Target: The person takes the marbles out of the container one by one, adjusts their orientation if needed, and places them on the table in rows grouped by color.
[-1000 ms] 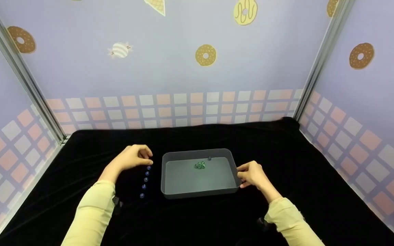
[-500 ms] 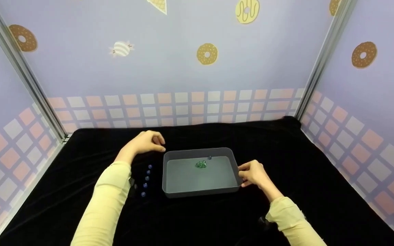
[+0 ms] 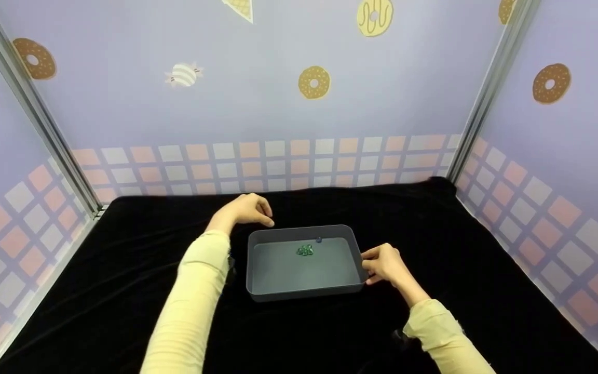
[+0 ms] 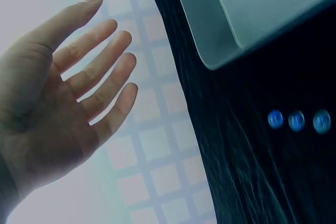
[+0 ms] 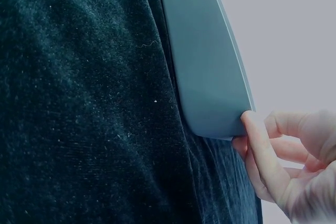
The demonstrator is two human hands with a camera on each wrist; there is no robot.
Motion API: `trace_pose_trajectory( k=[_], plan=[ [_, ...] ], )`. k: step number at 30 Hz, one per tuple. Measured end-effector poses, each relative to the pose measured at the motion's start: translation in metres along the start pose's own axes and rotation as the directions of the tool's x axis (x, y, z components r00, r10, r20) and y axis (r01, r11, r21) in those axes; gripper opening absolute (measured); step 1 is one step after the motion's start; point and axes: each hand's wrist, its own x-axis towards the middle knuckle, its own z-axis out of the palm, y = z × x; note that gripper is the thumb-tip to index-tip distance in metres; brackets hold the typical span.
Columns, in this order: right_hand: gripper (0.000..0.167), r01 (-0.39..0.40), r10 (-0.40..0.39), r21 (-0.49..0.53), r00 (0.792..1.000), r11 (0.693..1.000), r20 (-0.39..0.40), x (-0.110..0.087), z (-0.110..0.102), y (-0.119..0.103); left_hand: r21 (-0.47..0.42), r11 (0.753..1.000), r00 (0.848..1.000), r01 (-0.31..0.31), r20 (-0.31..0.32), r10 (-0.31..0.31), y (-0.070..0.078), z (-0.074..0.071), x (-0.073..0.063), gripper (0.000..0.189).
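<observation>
A grey rectangular tray sits on the black cloth, with a small cluster of green glass marbles and a single blue marble inside it. My left hand hovers past the tray's far left corner; in the left wrist view its fingers are spread and hold nothing. My right hand pinches the tray's right wall between thumb and fingers, as the right wrist view also shows. Beside the tray, the left wrist view catches three blue marbles in a row; the left forearm hides that row from the head view.
Black velvet cloth covers the table around the tray. Purple patterned panels enclose the back and both sides, with metal posts at the corners.
My left hand has moved away from the row of blue marbles, to the right and farther back, past the tray's far left corner. The right hand still grips the tray, which stays put.
</observation>
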Motion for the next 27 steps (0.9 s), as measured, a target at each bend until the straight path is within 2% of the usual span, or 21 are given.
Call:
trace_pose_trajectory(
  k=[6,13,20,27],
  plan=[
    [0.034,-0.004,0.004,0.009,1.0,1.0,-0.012,0.0,0.0,0.001,0.01,0.999,0.999,0.046,0.02,-0.047,0.02,0.007,0.013,0.027],
    [0.033,-0.011,0.011,0.007,1.0,1.0,-0.015,0.0,0.001,0.002,-0.042,0.994,0.995,0.097,0.028,-0.096,0.039,0.019,0.027,0.027],
    [0.033,-0.011,0.011,-0.001,1.0,1.0,-0.015,-0.001,0.001,0.003,-0.091,0.966,0.97,0.243,0.013,-0.242,0.054,0.036,0.038,0.025],
    [0.032,-0.015,0.015,-0.006,1.0,1.0,-0.021,0.001,0.002,0.002,-0.112,0.948,0.953,0.299,-0.022,-0.303,0.065,0.049,0.043,0.032]
  ],
)
